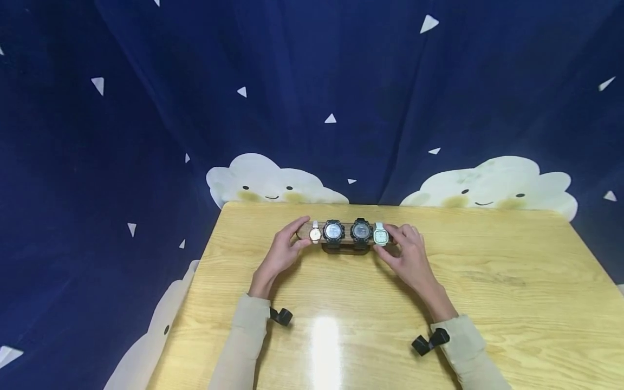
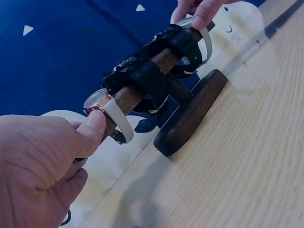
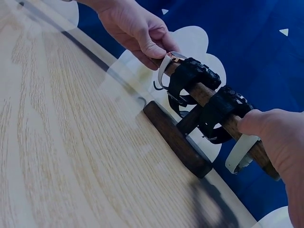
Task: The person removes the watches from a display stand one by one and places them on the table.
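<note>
A dark wooden watch stand (image 1: 345,249) carries a row of wristwatches on its raised bar. At the bar's left end my left hand (image 1: 283,252) pinches a small rose-gold wristwatch (image 1: 315,234) with a white strap; the thumb lies against its case and the other fingers are behind the bar. My right hand (image 1: 411,257) holds a square mint wristwatch (image 1: 381,236) near the other end, thumb below and a finger above. Between them sit two chunky black sports watches, one with a pale dial (image 1: 333,231) and one with a darker dial (image 1: 361,231).
The stand's dark foot (image 2: 192,114) rests on a light wooden table (image 1: 512,281), near its back edge. Behind hangs a dark blue curtain (image 1: 292,108) printed with clouds and white triangles. Black wrist mounts (image 1: 429,342) sit at both sleeves.
</note>
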The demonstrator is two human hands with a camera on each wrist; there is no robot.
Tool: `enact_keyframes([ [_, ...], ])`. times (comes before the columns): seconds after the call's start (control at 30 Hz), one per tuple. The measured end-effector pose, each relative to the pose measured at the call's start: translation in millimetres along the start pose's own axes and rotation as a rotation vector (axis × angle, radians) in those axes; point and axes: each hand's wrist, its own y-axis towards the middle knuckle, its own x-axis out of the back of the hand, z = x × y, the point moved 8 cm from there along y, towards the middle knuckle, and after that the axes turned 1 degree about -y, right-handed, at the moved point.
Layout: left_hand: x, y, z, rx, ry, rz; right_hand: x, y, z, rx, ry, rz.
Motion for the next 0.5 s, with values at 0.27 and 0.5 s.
enact_keyframes([
  [0.27, -0.1, 1.0, -1.6, -0.004, 0.006, -0.001, 1.4, 0.4, -0.4, -0.006, 0.006, -0.027],
  [0.5, 0.1, 1.7, -1.3, 0.006, 0.013, -0.007, 2.0, 0.5, -0.7, -0.023, 0.010, -0.071],
])
